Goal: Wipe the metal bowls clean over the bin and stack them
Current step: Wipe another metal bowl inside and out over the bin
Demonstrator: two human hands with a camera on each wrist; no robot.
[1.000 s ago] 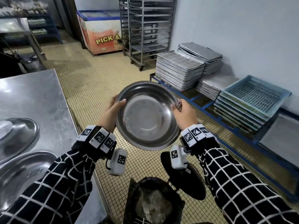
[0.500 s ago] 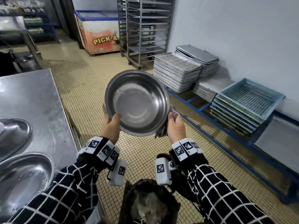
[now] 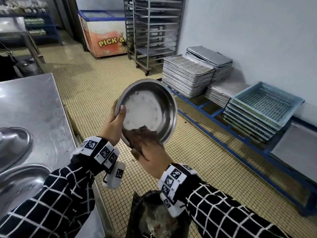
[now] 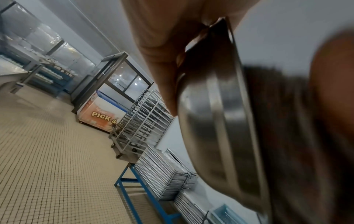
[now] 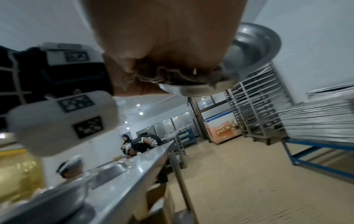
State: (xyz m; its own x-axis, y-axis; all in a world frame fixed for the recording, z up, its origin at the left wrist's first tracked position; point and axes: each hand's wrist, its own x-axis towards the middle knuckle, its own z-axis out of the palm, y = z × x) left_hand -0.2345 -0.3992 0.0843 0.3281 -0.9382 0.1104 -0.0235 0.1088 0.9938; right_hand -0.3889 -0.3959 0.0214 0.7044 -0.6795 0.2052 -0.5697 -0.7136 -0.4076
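Gripping the bowl [image 3: 151, 110] by its rim, the left hand [image 3: 112, 124] tilts it above the bin [image 3: 137, 219]. The right hand [image 3: 151, 157] presses a rag [image 3: 140, 134] inside it.

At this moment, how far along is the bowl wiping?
Done: nothing looks stacked; two bowls lie side by side on the steel table. In hand: the left hand grips a tilted bowl above the bin while the right hand presses a rag into it. Left: finishing this bowl and stacking.
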